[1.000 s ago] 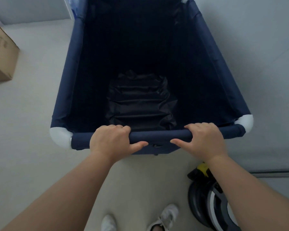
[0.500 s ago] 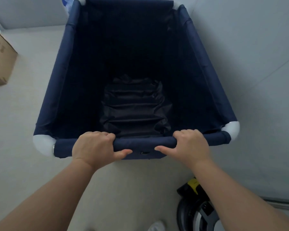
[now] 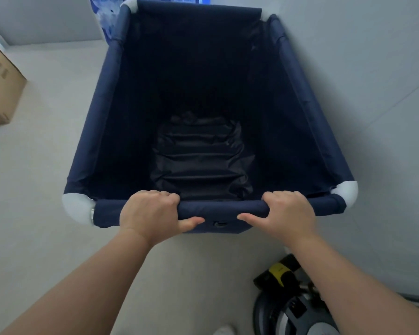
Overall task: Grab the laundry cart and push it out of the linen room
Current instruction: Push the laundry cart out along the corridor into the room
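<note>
Two hands: both are on the near bar of the laundry cart (image 3: 102, 102), one to each side of the middle.
Left hand (image 3: 148, 215): it is curled tight around the near bar (image 3: 221, 209). The fingers (image 3: 155, 194) go over the top of the bar and the thumb pokes along under it, toward the middle.
Right hand (image 3: 289, 213): it grips the same bar the same way. Its fingers (image 3: 282, 195) wrap over the top, and its thumb points back at the other thumb.
Between the thumbs: a bare bit of blue bar, with a small dark clip just under it.
Cart: big, dark blue cloth, wide open on top. It reaches away from the fingers toward the far wall.
Inside the cart: just past the fingers, down at the bottom, lies crinkly black fabric (image 3: 201, 160).
Corners: a white round cap (image 3: 76, 207) sits on the bar outside the left fingers, and another white cap (image 3: 346, 193) sits outside the right fingers.
Floor (image 3: 39, 180): pale and plain, under the cart and both arms.
Box: a brown cardboard box (image 3: 0, 85) stands well off to the left of the left fingers.
Machine: a round dark machine (image 3: 290, 310) with a yellow part sits on the floor below the right arm, nearer than the fingers.
Shoe: a white shoe tip (image 3: 224, 331) peeks in at the very bottom.
</note>
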